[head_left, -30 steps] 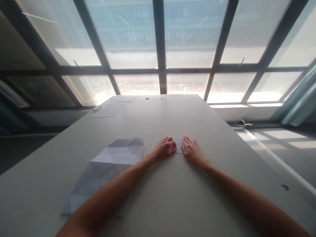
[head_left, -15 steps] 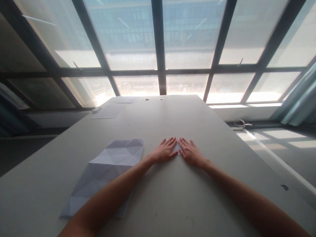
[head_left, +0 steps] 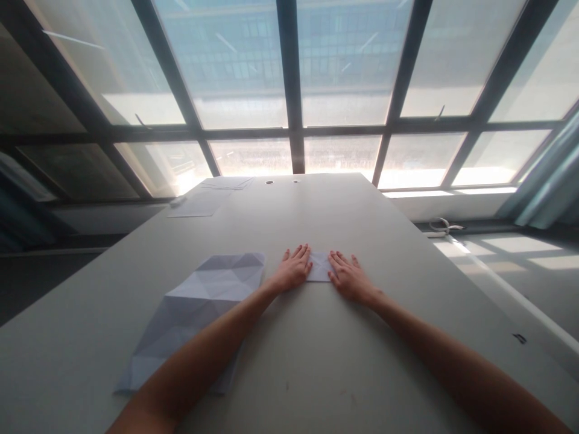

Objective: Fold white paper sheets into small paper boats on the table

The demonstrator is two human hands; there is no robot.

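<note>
A small folded white paper (head_left: 319,267) lies flat on the grey table (head_left: 316,349), a little past the middle. My left hand (head_left: 294,269) rests palm down on its left edge with the fingers spread. On the paper's right edge my right hand (head_left: 348,277) lies flat too, fingers apart. Neither hand grips the paper; both press on it from the sides, and the middle of it shows between them.
A large creased sheet of white paper (head_left: 199,307) lies on the table to the left, partly under my left forearm. More sheets (head_left: 199,204) lie at the far left corner. Two small holes (head_left: 269,181) sit near the table's far edge, before tall windows.
Half a second ago my hands met over the small paper and hid most of it. My left hand has slid left, and the paper's middle now shows.
</note>
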